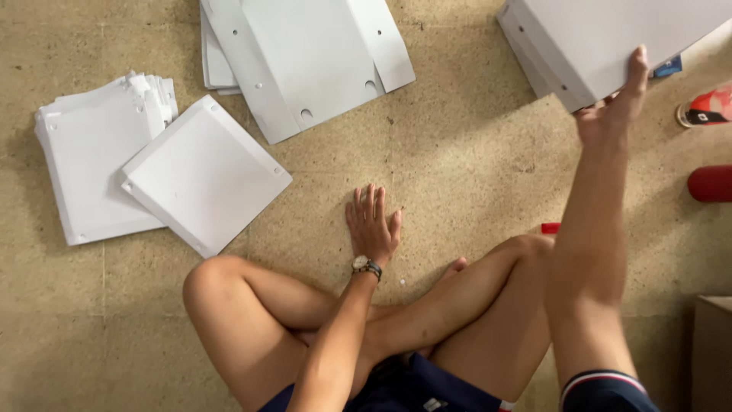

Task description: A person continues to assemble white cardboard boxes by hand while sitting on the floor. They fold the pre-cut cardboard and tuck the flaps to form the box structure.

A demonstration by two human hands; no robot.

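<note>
I sit cross-legged on a tan fibreboard floor (457,152). My left hand (372,223) lies flat on the floor in front of my legs, fingers spread, a watch on the wrist, holding nothing. My right hand (614,103) reaches up to the far right and grips the near corner of a white folded box (602,38), thumb on top. A flat white folded box (206,174) lies at the left, overlapping a stack of white cardboard sheets (88,168). An unfolded white cardboard blank with punched holes (305,57) lies at the top centre.
Red objects lie at the right edge: a red and white one (705,107), a red cylinder (711,183), and a small red piece (550,227) by my knee. A brown box corner (713,351) stands at the lower right.
</note>
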